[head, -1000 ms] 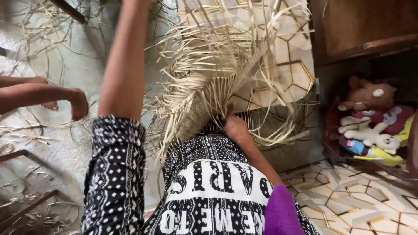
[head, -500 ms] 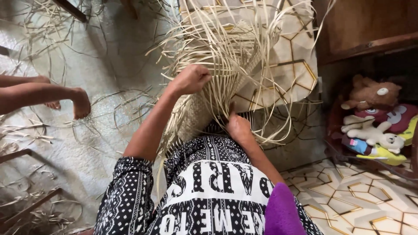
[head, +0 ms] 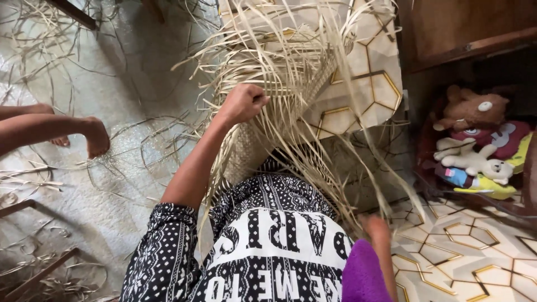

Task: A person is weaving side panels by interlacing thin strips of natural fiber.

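1. The left hand (head: 243, 102) is curled into a fist around a few of the pale dried leaf strips (head: 291, 84), up near the middle of the picture. The fingers are tucked right into the strands, so it's grasping them, not just resting on top.
2. Those strips belong to a half-woven mat (head: 246, 148). The tightly plaited part sits just below that hand and runs down onto the person's lap, while the loose ends fan out upward and to the right over the floor.
3. The right hand (head: 376, 229) is low on the right, down by the purple cloth (head: 363, 274). It's blurry and partly behind the hanging strips, so I can't tell if it's gripping anything or open.
4. The person wears a black and white patterned top (head: 263, 246) with big white letters across it, filling the bottom middle of the view.
5. Under the loose ends there's a tiled floor (head: 464, 251) with gold hexagon lines. The same pattern shows on a raised tiled slab (head: 372, 84) behind the strips.
6. Off to the right, well apart from both hands, a pile of stuffed toys (head: 475, 140) sits in a dark nook under some brown wood, a brown bear on top.
7. On the left, someone else's 2 bare feet (head: 95, 137) rest on a pale sheet (head: 112, 184), with more stray strips scattered all around them.
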